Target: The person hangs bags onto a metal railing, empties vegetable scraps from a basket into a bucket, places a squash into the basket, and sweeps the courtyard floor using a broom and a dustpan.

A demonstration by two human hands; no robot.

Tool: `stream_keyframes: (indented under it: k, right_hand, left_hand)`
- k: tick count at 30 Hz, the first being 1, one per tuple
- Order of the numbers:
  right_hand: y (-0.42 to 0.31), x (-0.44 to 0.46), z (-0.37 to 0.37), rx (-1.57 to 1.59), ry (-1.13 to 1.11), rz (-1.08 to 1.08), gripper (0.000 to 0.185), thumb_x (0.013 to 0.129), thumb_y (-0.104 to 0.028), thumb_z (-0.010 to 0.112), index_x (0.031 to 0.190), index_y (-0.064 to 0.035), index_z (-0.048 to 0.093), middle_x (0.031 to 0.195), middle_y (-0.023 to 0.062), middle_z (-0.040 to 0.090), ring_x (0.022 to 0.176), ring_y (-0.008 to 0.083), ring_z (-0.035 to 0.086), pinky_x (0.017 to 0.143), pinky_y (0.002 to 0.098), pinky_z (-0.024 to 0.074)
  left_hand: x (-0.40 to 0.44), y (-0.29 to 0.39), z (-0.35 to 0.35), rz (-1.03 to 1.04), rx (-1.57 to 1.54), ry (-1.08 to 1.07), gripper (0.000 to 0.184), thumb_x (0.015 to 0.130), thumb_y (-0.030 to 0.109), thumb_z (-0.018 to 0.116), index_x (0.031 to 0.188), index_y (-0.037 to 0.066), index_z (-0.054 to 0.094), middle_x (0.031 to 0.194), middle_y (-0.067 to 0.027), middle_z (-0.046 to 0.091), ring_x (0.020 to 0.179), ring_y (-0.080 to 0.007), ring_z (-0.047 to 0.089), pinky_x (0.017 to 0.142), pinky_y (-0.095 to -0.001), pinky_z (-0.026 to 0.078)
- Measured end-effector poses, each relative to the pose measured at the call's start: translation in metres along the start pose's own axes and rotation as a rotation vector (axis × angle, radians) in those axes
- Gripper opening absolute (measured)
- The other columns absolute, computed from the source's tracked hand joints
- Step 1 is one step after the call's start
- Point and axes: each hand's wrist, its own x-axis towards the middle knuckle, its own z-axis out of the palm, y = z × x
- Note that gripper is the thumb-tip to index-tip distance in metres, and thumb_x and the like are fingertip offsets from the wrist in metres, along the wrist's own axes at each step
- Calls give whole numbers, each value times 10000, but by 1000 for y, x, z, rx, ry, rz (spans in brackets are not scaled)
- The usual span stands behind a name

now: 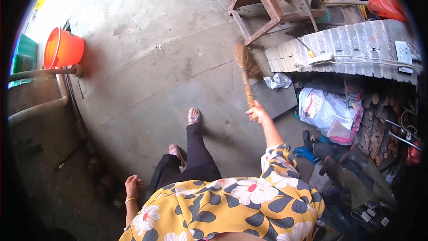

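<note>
My right hand (259,112) is wrapped round the lower end of a short straw hand broom (248,90), out ahead of me to the right. Its bristles point away from me and look slightly blurred near the floor; whether they touch it I cannot tell. A crumpled clear plastic bag (278,81) lies just right of the bristles, by a dark flat board (281,100). My left hand (133,186), with a bangle at the wrist, hangs at my side with its fingers curled in, and no object shows in it.
An orange bucket (67,49) stands at the left near a pipe railing (40,109). Ahead right are a wooden stool (263,18) and a ridged slab (343,44) carrying a power strip (320,59). A white sack (321,109), firewood (376,129) and boots (352,165) crowd my right.
</note>
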Motion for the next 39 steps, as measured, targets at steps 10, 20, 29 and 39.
stream_keyframes:
  k: [10,20,29,39]
  right_hand:
    - [13,-143,-29,62,-32,-97,858,628,109,568,1368,-117,198,665,73,520,396,127,462,313,267,366]
    - [14,-19,129,323,-118,-102,525,655,58,585,1093,-114,351,619,40,453,430,146,484,342,287,416]
    - [27,-147,124,439,-133,-117,849,694,52,535,1385,-172,97,622,81,479,419,147,460,357,287,398]
    - [-52,-42,302,730,-260,65,144,723,-59,572,620,-84,474,505,45,487,410,161,493,388,274,415]
  left_hand:
    - [27,23,31,-64,30,-136,198,825,193,513,949,42,543,691,-52,580,592,-150,578,518,-254,455]
    - [13,6,-6,-97,-87,0,142,818,148,525,894,28,528,640,-69,553,511,-146,539,440,-243,432]
    - [62,74,8,-86,-1,-163,186,812,194,525,929,51,544,677,-44,565,578,-140,561,503,-246,445]
    - [89,108,-31,-25,-132,-92,176,830,187,514,942,54,544,684,-41,572,580,-126,559,511,-231,443]
